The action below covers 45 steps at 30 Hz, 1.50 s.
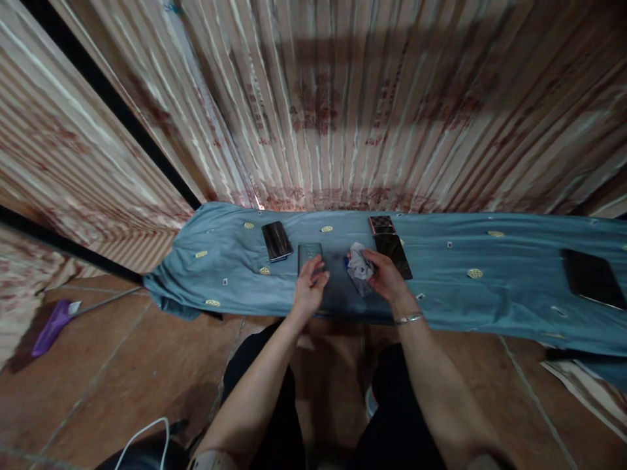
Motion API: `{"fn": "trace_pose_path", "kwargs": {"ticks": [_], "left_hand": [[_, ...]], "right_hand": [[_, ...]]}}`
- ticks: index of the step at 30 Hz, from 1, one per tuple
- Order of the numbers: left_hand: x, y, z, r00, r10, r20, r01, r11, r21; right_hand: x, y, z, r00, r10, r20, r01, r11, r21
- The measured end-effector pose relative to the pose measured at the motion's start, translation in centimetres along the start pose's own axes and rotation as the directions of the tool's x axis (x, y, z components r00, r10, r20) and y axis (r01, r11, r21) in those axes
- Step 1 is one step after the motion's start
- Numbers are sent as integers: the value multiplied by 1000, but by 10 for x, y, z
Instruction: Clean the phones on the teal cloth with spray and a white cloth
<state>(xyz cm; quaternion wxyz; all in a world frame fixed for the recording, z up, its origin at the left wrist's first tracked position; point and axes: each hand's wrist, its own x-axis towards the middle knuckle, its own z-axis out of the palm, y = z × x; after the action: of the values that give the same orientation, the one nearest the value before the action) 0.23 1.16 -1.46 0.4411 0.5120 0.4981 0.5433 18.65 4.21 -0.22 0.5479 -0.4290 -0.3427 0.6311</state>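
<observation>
My left hand (309, 284) rests its fingers on the near end of a dark phone (309, 253) lying flat on a blue cloth-covered surface (450, 287). My right hand (385, 277) grips a crumpled white-grey cloth (360, 263), with something small and blue showing at its left edge. A bracelet sits on my right wrist. A second dark phone (393, 254) lies just right of my right hand, touching a phone with a reddish patterned face (381, 224) behind it.
Another black phone (277, 240) lies to the left on the blue cloth, and a large dark tablet (592, 278) at the far right. A striped curtain (343, 98) hangs behind. A purple-handled tool (51, 326) and a white cable (147, 434) lie on the brown tiled floor.
</observation>
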Motion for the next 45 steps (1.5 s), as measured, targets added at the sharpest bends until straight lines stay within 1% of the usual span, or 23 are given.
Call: {"fn": "trace_pose_path", "kwargs": {"ticks": [2,4,7,9,11,12,14,15,16,17,18,19,20,21,22,24,27,29,33,36,39,42,45], "left_hand": [[4,-4,-21,998,11,-54,-8,999,49],[6,-8,-38,998,14,-66,-7,994,105],[5,-16,-56,997,-8,-77,22,982,188],[5,-24,-62,995,-40,-86,58,975,214],[6,-33,-64,994,-67,-87,85,972,218],[7,-38,-64,992,-85,-88,102,973,208],[10,-47,-61,989,-126,-75,138,974,178],[12,-51,-59,988,-141,-69,150,975,164],[14,-54,-57,987,-149,-64,157,976,153],[17,-58,-56,986,-151,-63,159,976,146],[20,-61,-54,987,-149,-66,157,977,141],[23,-63,-53,986,-147,-73,156,978,136],[25,-66,-52,986,-147,-81,157,979,130],[28,-68,-51,985,-151,-88,162,979,122],[30,-69,-50,983,-158,-92,168,979,114],[34,-69,-49,980,-175,-94,184,978,98],[36,-67,-49,979,-187,-85,196,975,106],[38,-64,-51,983,-168,-69,176,974,140],[43,-62,-53,997,-74,-9,74,967,243],[49,-65,-54,1000,-22,7,19,948,317],[53,-69,-54,1000,14,11,-17,935,354],[54,-69,-54,1000,14,15,-18,927,373],[56,-65,-52,1000,-25,-3,25,936,350]], "right_hand": [[1,7,11,999,32,44,-32,999,-2],[2,14,20,995,60,74,-59,998,-10],[5,23,35,993,77,89,-75,997,-18],[7,27,42,994,69,87,-67,997,-24],[9,27,42,997,40,59,-36,998,-55],[10,24,38,1000,11,23,-9,996,-92],[9,15,21,991,-92,-98,65,966,-249],[7,9,9,970,-176,-168,101,919,-380],[4,2,-4,929,-285,-235,115,827,-551],[0,-5,-18,879,-393,-272,84,686,-723],[-5,-11,-30,833,-482,-273,26,527,-850],[-10,-16,-41,802,-530,-277,-66,383,-921],[-15,-19,-49,790,-543,-285,-161,264,-951],[-18,-20,-55,789,-544,-285,-232,165,-959],[-21,-20,-59,792,-538,-287,-288,86,-954],[-23,-17,-62,806,-526,-271,-340,-37,-940],[-18,-11,-62,835,-516,-190,-321,-178,-930],[-14,-7,-64,857,-498,-134,-286,-242,-927],[-8,-3,-66,884,-456,-97,-257,-302,-918],[-7,-1,-64,888,-448,-107,-274,-326,-905],[-8,-1,-56,886,-448,-121,-294,-341,-893],[-8,-4,-49,879,-451,-153,-319,-319,-892],[-8,-10,-47,860,-473,-193,-340,-248,-907]]}}
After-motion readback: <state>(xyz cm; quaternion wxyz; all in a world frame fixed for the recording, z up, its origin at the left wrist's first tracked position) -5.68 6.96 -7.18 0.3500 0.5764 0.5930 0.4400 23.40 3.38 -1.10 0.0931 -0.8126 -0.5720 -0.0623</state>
